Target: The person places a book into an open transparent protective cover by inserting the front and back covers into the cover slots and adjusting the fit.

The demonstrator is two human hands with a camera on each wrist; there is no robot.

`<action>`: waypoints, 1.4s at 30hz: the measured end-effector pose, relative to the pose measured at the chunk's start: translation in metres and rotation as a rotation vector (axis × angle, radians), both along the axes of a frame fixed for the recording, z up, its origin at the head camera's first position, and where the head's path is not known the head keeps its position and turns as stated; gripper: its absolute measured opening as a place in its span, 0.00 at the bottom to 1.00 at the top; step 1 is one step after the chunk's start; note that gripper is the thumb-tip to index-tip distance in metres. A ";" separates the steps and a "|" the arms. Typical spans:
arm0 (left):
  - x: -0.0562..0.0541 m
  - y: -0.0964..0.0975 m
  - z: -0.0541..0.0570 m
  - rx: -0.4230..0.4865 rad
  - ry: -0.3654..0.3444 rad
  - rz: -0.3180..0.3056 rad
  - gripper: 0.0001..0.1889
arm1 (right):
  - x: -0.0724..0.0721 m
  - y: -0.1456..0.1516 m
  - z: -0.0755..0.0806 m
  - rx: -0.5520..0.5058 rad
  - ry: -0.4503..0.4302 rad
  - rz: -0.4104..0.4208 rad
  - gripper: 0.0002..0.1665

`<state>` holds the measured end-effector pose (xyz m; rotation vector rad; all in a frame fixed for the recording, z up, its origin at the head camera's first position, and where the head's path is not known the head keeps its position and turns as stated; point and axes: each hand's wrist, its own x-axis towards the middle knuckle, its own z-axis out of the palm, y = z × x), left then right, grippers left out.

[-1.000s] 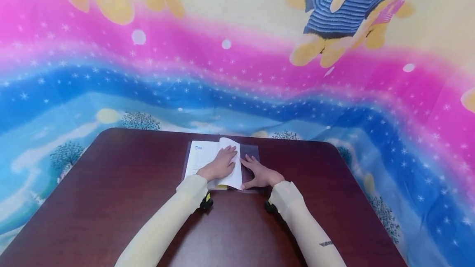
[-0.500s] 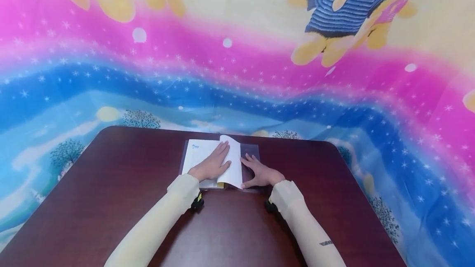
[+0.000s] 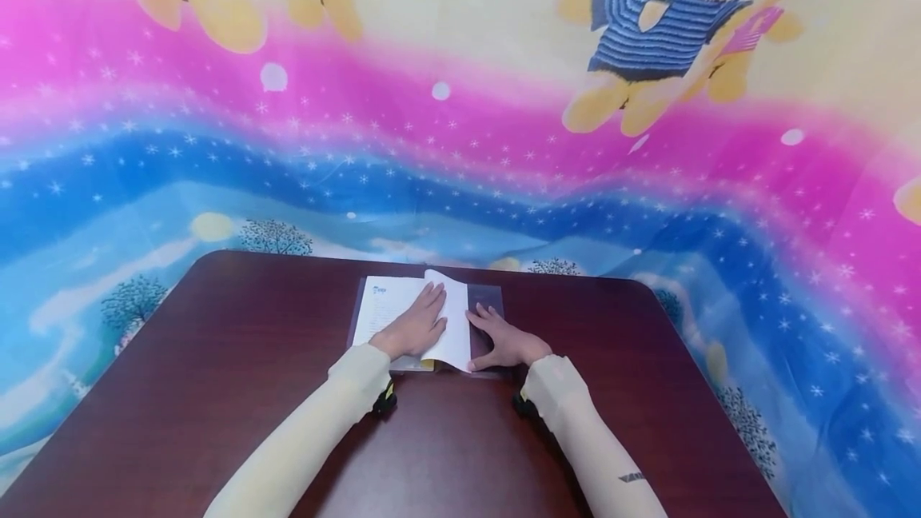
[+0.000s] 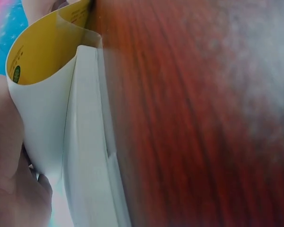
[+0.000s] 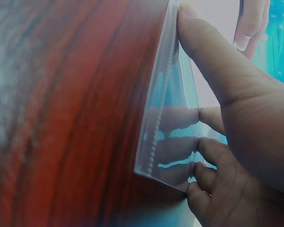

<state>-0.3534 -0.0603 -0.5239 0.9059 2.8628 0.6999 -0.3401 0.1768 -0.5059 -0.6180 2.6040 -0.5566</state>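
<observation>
An open book point(image 3: 384, 306) with a printed white page lies near the table's far edge. Its end leaf point(image 3: 457, 334), white on one face and yellow on the other, curves up and over to the right. My left hand point(image 3: 413, 329) rests on that leaf, fingers extended. To the right lies a clear plastic book cover point(image 3: 489, 292); my right hand point(image 3: 507, 340) touches it with fingers and thumb spread, thumb by the leaf's lower corner. In the left wrist view the yellow face point(image 4: 42, 52) bulges above the page block point(image 4: 87, 123). The right wrist view shows the plastic's seamed flap point(image 5: 163, 132) under my fingertips.
A dark reddish-brown wooden table point(image 3: 237, 390) with rounded far corners carries the book. Behind it hangs a colourful curtain point(image 3: 460, 134) with bears and snowflakes. Black bands point(image 3: 386, 396) sit at both wrists.
My left hand has slid a little to the left across the leaf, mostly during the first half second. My right hand stays on the plastic. The view tilts slightly.
</observation>
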 end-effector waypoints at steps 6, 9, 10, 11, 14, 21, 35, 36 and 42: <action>0.005 0.003 0.002 -0.008 0.001 0.021 0.31 | 0.003 0.000 -0.002 0.008 -0.008 0.013 0.63; 0.005 0.005 0.003 0.017 0.014 0.038 0.30 | 0.002 0.000 -0.001 -0.010 -0.009 0.008 0.62; 0.005 0.006 0.004 0.029 0.024 0.043 0.30 | 0.001 -0.001 0.000 -0.019 -0.005 0.005 0.62; 0.004 0.007 0.004 0.047 0.035 0.047 0.30 | 0.000 -0.001 0.002 -0.026 -0.003 0.001 0.62; 0.003 0.008 0.003 0.084 0.057 0.061 0.29 | -0.001 -0.002 0.003 -0.036 0.002 0.005 0.62; 0.004 0.008 0.001 0.140 0.054 0.109 0.29 | -0.003 -0.002 0.004 -0.025 -0.002 0.022 0.63; 0.004 0.016 0.002 0.121 0.045 0.122 0.30 | -0.006 0.002 0.002 0.014 -0.004 0.006 0.63; 0.004 0.016 0.002 0.115 0.049 0.123 0.30 | -0.006 0.002 0.001 0.012 0.002 0.006 0.63; 0.004 0.020 0.001 0.089 0.028 0.120 0.30 | -0.004 0.004 0.001 0.004 -0.008 0.013 0.63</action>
